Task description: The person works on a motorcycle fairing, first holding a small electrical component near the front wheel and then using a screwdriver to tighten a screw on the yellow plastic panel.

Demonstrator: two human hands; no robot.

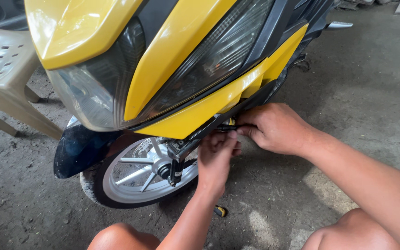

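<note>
A yellow and black scooter front fairing (195,111) with two headlights fills the upper view. My right hand (274,127) is closed around a small black tool (225,127) whose tip points left under the fairing's lower black edge. My left hand (216,155) reaches up beneath that same edge, fingers curled against the underside just below the tool tip. What the fingers touch is hidden. The front wheel (135,173) with silver spokes and a dark blue fender (77,150) sits below and left of both hands.
A beige plastic chair (3,76) stands at the left. A small yellow-and-black tool (220,211) lies on the dirty concrete floor (371,106) below my left forearm. My bare knees (121,237) are at the bottom edge.
</note>
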